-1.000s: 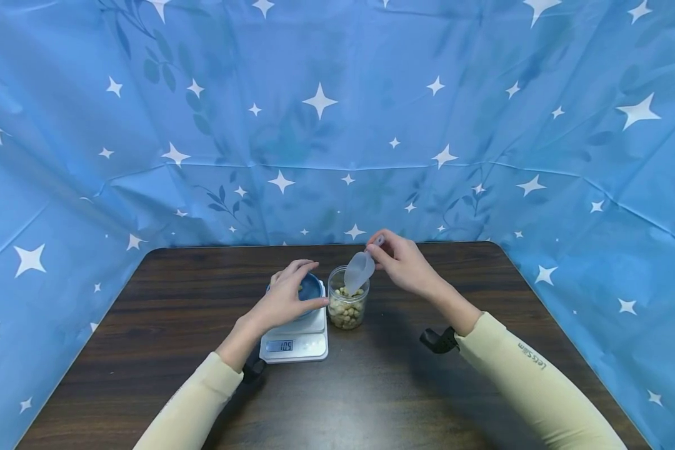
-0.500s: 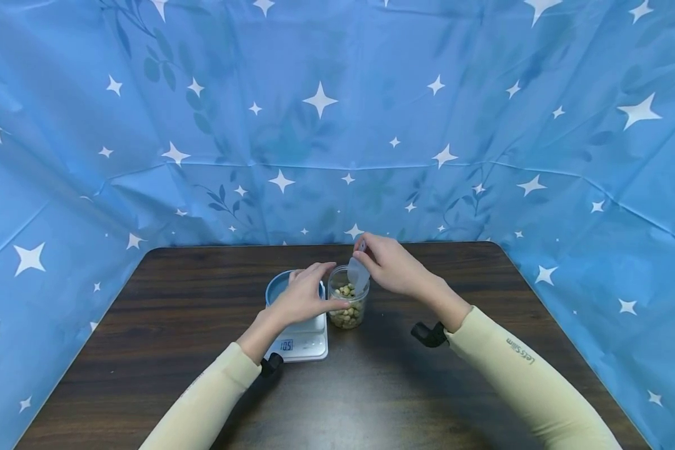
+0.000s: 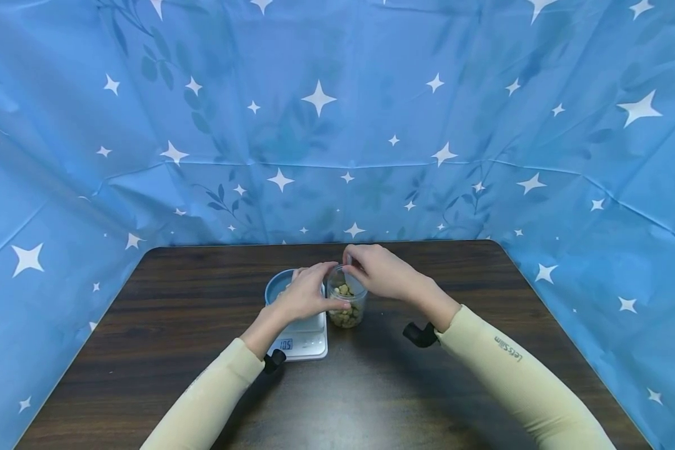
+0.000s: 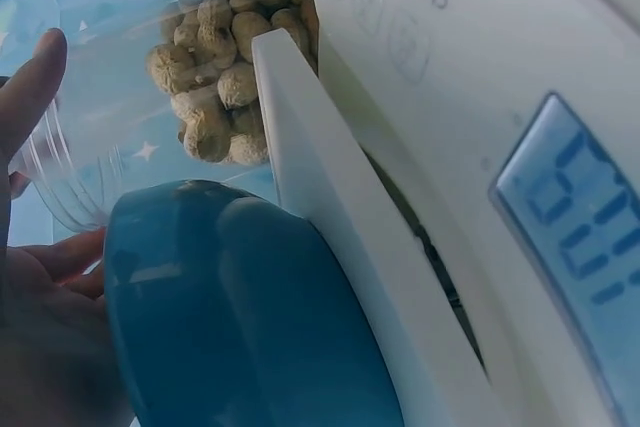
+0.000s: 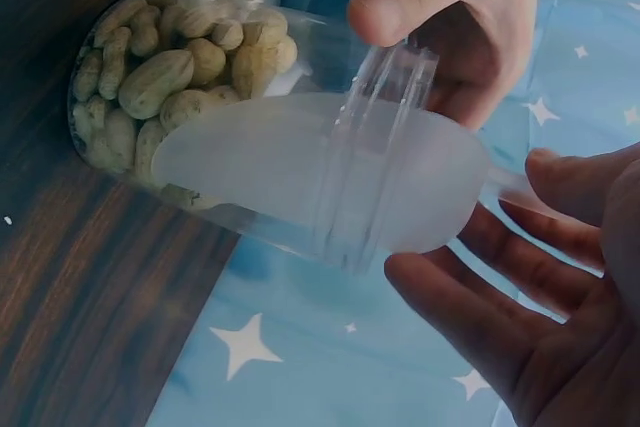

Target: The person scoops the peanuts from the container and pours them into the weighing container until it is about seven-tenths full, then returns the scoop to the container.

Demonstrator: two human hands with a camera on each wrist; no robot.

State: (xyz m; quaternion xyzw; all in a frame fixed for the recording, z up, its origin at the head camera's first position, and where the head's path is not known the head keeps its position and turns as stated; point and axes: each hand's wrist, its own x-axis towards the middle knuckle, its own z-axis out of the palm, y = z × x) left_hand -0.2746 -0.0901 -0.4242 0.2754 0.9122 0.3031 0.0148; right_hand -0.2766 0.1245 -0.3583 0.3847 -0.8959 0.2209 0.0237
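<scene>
A clear jar [image 5: 365,177] of unshelled peanuts [image 5: 160,82] stands beside a white kitchen scale [image 3: 309,347]. My left hand [image 3: 309,290] holds the jar by its threaded mouth, thumb on the near side, fingers at the far side. My right hand [image 3: 379,272] pinches the thin handle of a translucent plastic scoop [image 5: 440,182] between thumb and fingers. The scoop's bowl reaches through the mouth down into the jar, its tip among the peanuts. On the scale sits a blue bowl [image 4: 230,317], partly hidden behind my left hand in the head view.
The scale's display [image 3: 285,344] shows digits that look like 105. Everything stands on a dark wood table [image 3: 202,325]. Behind the table hangs a blue curtain [image 3: 337,137] with white stars.
My left hand has moved right, from over the blue bowl to the jar's mouth. My right hand has moved left and down, bringing the scoop deeper into the jar.
</scene>
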